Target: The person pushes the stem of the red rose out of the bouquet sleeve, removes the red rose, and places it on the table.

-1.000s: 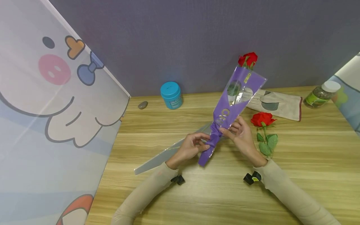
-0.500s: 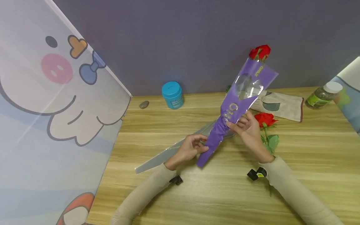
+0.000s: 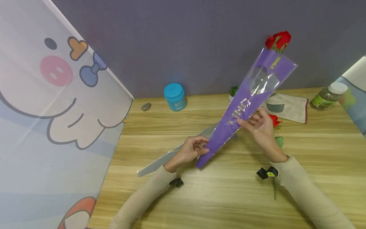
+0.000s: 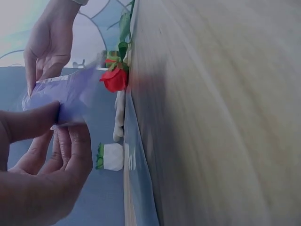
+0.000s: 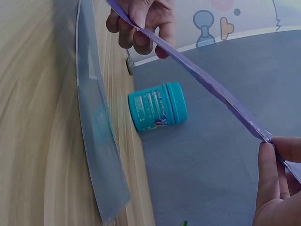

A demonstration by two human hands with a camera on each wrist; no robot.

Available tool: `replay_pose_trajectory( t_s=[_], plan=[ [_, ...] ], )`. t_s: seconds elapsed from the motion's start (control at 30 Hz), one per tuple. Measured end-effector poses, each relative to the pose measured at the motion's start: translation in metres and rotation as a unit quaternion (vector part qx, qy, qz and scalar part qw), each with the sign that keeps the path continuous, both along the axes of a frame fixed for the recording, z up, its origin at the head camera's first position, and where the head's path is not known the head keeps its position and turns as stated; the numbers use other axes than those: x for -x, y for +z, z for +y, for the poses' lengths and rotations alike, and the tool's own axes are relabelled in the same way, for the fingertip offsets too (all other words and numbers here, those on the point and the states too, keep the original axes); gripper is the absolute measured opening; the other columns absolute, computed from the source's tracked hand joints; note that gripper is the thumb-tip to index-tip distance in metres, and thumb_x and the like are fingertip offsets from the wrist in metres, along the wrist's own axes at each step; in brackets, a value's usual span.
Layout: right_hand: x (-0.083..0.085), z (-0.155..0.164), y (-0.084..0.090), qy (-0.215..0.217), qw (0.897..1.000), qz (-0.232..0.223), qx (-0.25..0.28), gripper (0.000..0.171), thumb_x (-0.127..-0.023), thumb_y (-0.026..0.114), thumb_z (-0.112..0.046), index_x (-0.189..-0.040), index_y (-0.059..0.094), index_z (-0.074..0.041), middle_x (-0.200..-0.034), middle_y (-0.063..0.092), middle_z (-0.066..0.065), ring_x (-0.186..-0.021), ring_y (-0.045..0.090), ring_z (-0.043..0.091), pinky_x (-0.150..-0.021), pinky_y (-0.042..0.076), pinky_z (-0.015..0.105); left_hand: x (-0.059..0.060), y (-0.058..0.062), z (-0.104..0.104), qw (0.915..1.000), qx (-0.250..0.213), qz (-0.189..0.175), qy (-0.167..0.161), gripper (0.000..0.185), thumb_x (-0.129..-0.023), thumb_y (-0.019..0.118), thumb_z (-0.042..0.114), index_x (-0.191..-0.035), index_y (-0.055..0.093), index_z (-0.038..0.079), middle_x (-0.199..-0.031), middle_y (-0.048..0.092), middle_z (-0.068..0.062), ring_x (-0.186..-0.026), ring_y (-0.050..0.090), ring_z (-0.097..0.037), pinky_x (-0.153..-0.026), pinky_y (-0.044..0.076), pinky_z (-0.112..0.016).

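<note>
In the head view, a purple flower sleeve [image 3: 246,105] with a red rose [image 3: 278,40] at its top is held slanting above the wooden table [image 3: 223,197], its narrow tip low at centre and its wide mouth high to the right. The tip is pinched by the left hand [image 3: 192,149], fingers curled together on the film. The middle is gripped by the right hand [image 3: 260,125], fingers closed on the right edge. A clear sleeve [image 3: 160,160] lies flat on the table beneath, a second rose [image 3: 275,121] just behind the right hand, a teal jar [image 3: 174,96] far left.

In the left wrist view, the purple film [image 4: 61,96] is clamped between thumb and fingertips [image 4: 77,141]; the second rose [image 4: 114,79] lies on the table beyond.

In the right wrist view, the sleeve is seen edge-on as a thin taut strip [image 5: 207,80], pinched at both ends.

The sleeve is judged light, thin, slippery and easily creased; the stem inside is probably best gripped through the film near the narrow end, not by the bloom.
</note>
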State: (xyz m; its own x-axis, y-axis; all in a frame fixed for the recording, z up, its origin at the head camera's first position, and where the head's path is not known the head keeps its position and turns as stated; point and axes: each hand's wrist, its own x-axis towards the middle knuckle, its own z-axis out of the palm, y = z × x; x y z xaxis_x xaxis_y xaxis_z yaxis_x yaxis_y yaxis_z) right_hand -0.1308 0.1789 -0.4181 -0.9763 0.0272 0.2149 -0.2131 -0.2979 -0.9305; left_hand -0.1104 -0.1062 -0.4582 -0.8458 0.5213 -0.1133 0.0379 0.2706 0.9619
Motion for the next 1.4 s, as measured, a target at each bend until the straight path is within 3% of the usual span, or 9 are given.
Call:
replay_pose_trajectory(
  t_s=[0.2,0.43,0.67,1.07,1.4],
  plan=[
    [-0.001,-0.004,0.000,0.002,1.000,-0.002,-0.013,0.052,-0.089,0.072,0.015,-0.132,0.058,-0.009,-0.107,0.079,-0.005,-0.093,0.076,0.007,-0.079,0.061,0.019,0.003,0.006,0.009,0.9996,-0.023,-0.016,0.009,0.036,-0.096,0.073,0.007,-0.130,0.066,0.001,-0.120,0.071,-0.019,-0.096,0.065,-0.007,-0.083,0.056,-0.021],
    [-0.003,-0.013,-0.003,0.010,1.000,0.000,-0.029,0.051,-0.089,0.071,0.016,-0.130,0.058,-0.011,-0.105,0.079,-0.006,-0.092,0.076,0.007,-0.079,0.062,0.021,0.010,0.014,0.020,0.9983,-0.043,0.002,0.039,0.031,-0.094,0.077,0.010,-0.123,0.070,0.003,-0.114,0.075,-0.019,-0.091,0.069,-0.007,-0.079,0.057,-0.021],
    [-0.005,-0.018,-0.004,0.014,0.999,-0.004,-0.038,0.054,-0.089,0.070,0.016,-0.133,0.057,-0.012,-0.106,0.079,-0.008,-0.092,0.076,0.006,-0.078,0.062,0.022,0.015,0.018,0.028,0.9962,-0.062,0.007,0.061,0.030,-0.091,0.079,0.005,-0.119,0.070,-0.002,-0.111,0.076,-0.023,-0.085,0.069,-0.005,-0.079,0.058,-0.022],
    [-0.004,-0.020,-0.007,0.020,0.999,0.007,-0.035,0.053,-0.088,0.070,0.017,-0.132,0.057,-0.009,-0.107,0.079,-0.006,-0.091,0.076,0.007,-0.076,0.063,0.023,0.015,0.015,0.030,0.9949,-0.081,-0.011,0.060,0.033,-0.085,0.081,-0.002,-0.116,0.070,-0.003,-0.106,0.077,-0.022,-0.078,0.069,-0.005,-0.070,0.056,-0.020],
    [-0.004,-0.022,-0.007,0.018,0.998,0.006,-0.054,0.053,-0.089,0.072,0.014,-0.134,0.056,-0.007,-0.109,0.078,-0.007,-0.092,0.076,0.007,-0.077,0.063,0.023,0.015,0.013,0.028,0.9941,-0.094,-0.004,0.055,0.033,-0.086,0.081,-0.001,-0.117,0.070,-0.002,-0.108,0.076,-0.024,-0.081,0.071,-0.008,-0.074,0.058,-0.023]
  ],
)
